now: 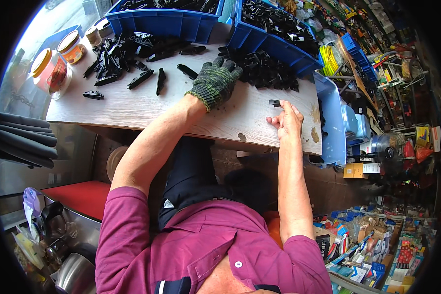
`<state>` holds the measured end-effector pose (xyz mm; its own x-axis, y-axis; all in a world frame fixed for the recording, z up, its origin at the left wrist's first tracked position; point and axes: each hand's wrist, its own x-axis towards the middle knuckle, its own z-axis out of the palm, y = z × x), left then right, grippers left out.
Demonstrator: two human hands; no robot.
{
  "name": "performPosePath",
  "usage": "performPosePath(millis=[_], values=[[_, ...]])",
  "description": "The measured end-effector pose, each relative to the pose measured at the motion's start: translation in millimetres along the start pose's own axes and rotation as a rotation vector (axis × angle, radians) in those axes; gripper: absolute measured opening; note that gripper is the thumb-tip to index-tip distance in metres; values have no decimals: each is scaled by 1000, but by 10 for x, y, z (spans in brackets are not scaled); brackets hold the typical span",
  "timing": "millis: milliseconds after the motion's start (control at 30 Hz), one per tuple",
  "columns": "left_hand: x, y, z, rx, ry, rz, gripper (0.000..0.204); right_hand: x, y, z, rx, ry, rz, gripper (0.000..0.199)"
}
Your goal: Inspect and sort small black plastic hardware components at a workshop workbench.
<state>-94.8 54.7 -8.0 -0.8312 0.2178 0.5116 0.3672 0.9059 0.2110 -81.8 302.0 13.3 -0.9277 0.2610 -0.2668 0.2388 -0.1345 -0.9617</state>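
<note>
My left hand [214,83] wears a dark green knitted glove and lies back up over the table, fingers reaching forward and slightly apart. Its fingertips are at the left edge of a heap of small black plastic parts [269,71]. Whether anything lies under the palm is hidden. Beside the glove, on its left, rests a long narrow black plastic piece [186,71]. My bare right hand [289,120], near the table's right side, pinches a small black plastic part [275,103] between thumb and fingertips. More long black pieces [115,59] are heaped at the left, with several lying loose nearby.
Two blue bins [166,24] [279,36] full of black parts stand along the table's far edge. Lidded jars [49,71] stand at the left. A light blue tub [332,122] adjoins the table's right edge. Crowded shelves [397,98] fill the right side.
</note>
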Motion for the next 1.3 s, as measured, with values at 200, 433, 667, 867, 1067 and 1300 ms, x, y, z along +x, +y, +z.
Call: performPosePath(millis=[200, 433, 667, 867, 1067, 1300], values=[[-65, 126, -191, 13, -171, -87, 28, 2, 31, -24, 40, -14, -17, 23], [-377, 658, -69, -840, 72, -338, 34, -247, 90, 105, 144, -185, -54, 17], [-284, 853, 92, -984, -52, -472, 31, -321, 266, 125, 114, -279, -179, 13], [-267, 810, -23, -1314, -100, -620, 30, -353, 246, 175, -25, -302, -199, 22], [-293, 731, -27, -1260, -119, -579, 30, -374, 264, 144, -68, -354, -239, 26], [-159, 324, -306, 1, -26, -285, 31, -498, 234, 268, 99, -245, -202, 32]])
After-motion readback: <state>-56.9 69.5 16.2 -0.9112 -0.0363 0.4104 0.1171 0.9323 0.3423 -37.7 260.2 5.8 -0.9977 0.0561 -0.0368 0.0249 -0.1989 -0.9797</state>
